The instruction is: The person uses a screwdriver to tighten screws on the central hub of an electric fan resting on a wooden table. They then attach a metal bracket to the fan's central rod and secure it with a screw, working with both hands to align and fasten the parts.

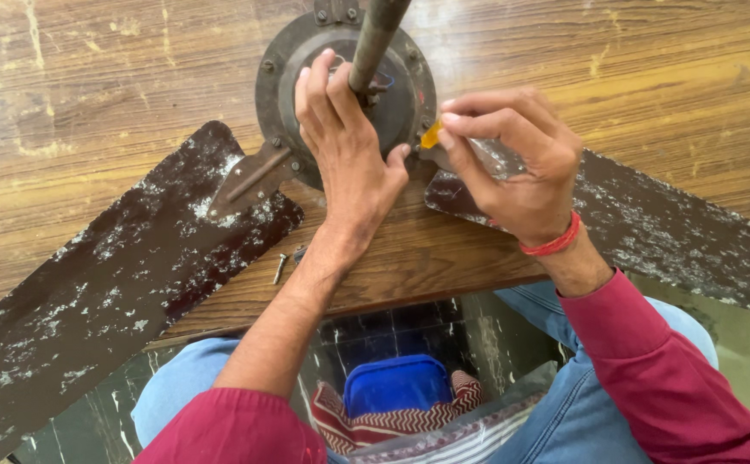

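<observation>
Well, head view, fan motor: the round dark motor housing (345,94) of a ceiling fan lies flat on the wooden table (91,94), with its rod (375,39) coming up toward the camera.
Head view, left hand: the left hand (345,150) is spread wide over the top of the housing, fingers beside the rod and thumb at the right rim; it presses down and closes around nothing.
Head view, right hand: the right hand (512,163) is pinched narrow on a small tool with an orange handle (431,135); its tip meets the right edge of the housing, where the bracket of the right blade (676,236) joins.
Head view, position to the grip: the housing is directly under the left palm, and the working point is just beside the left thumb, touching the tool.
Head view, other parts: the left blade (109,283) hangs over the table edge; a loose screw (280,268) lies near the left wrist.
Risk, slip: I judge the tool can jump off and hit the left thumb, because they are so near.
Risk, tipping: both blades reach past the table edge, so the fan may shift if the left hand lifts.
Risk, lost part: the screw lies near the edge and could roll down to the floor, onto the blue container (396,384).
</observation>
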